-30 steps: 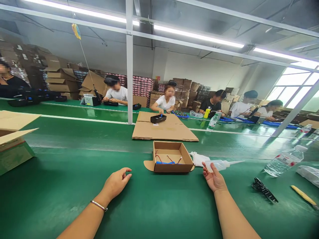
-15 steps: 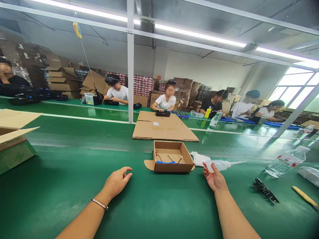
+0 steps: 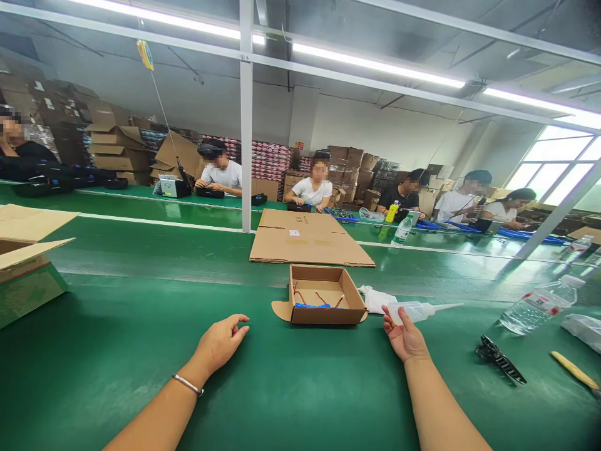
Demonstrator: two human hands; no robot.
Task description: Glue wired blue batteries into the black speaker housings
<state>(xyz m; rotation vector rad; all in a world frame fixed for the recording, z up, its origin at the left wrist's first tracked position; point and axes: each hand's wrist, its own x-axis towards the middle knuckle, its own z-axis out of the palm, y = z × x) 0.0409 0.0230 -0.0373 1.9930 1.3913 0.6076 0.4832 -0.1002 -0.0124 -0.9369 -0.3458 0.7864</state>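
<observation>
My right hand (image 3: pixel 404 338) grips a translucent squeeze bottle (image 3: pixel 410 312) whose long thin nozzle points right. Just behind the bottle lies a folded white cloth (image 3: pixel 378 300). My left hand (image 3: pixel 222 342) rests over the green bench, fingers loosely curved and thumb apart, with nothing in it. Between my hands, a little farther off, stands an open cardboard box (image 3: pixel 327 317). Inside it are blue wrapped parts (image 3: pixel 312 306) with red and dark wires and small white connectors. Neither hand touches the box.
Flattened cardboard (image 3: pixel 312 241) lies beyond the box. On the right are a water bottle (image 3: pixel 538 307), a black hair clip (image 3: pixel 500 359) and a wooden-handled tool (image 3: pixel 573 369). A larger carton (image 3: pixel 30 285) stands at left. Several co-workers sit across the bench by a white post (image 3: pixel 246 144).
The co-worker opposite has drawn a black device back from the flattened cardboard, uncovering printing on it. My hands and the squeeze bottle have stayed in place.
</observation>
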